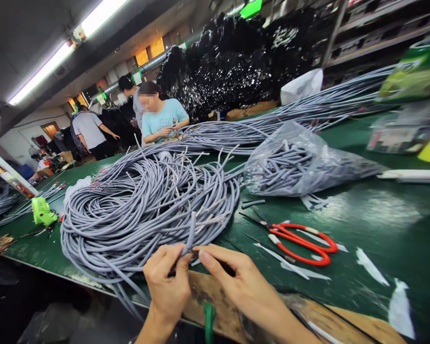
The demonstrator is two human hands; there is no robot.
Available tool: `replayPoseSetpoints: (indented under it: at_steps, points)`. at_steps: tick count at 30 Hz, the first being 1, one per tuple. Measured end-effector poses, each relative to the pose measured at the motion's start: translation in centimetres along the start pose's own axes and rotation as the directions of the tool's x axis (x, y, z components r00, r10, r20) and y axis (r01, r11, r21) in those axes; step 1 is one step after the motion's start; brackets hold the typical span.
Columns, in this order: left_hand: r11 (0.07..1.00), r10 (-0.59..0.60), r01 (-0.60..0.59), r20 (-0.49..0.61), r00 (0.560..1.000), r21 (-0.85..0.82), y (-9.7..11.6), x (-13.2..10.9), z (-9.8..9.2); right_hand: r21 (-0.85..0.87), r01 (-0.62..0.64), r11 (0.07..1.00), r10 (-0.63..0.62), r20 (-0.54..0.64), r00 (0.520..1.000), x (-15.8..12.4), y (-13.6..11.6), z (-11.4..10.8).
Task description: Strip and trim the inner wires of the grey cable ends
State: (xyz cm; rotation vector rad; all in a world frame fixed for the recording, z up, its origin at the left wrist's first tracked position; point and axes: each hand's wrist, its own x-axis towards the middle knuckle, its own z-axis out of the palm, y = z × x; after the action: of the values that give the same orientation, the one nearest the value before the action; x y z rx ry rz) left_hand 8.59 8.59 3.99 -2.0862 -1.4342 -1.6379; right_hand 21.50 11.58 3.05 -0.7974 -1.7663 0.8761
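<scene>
The left hand (169, 277) is pinching a grey cable (191, 233), grip closed; whether the right hand (238, 277) is gripping anything, I cannot tell. Scissors (301, 238) are lying right.

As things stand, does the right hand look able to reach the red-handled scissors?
Probably yes: the red-handled scissors lie on the green table near the right hand, with nothing seen covering them. However, this hand is busy at the grey cable in the left hand, so it may need to leave that first.
</scene>
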Motion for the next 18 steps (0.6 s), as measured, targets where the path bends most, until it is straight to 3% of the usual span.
replayPoseSetpoints:
  at_steps: [4,10,18]
  points:
    - [0.998,0.048,-0.046,-0.03,0.998,0.053,0.25,0.04,0.33,-0.119,0.004,0.993,-0.014,-0.088,0.996,-0.18,0.32,0.0]
    - [0.987,0.006,0.005,-0.067,0.998,0.162,0.48,-0.59,0.47,-0.236,0.0,0.972,-0.047,-0.192,0.98,-0.41,0.45,0.35]
    - [0.985,-0.139,0.132,0.054,0.989,0.109,0.66,-0.42,-0.15,-0.204,-0.006,0.979,-0.034,-0.191,0.981,-0.55,0.29,0.5]
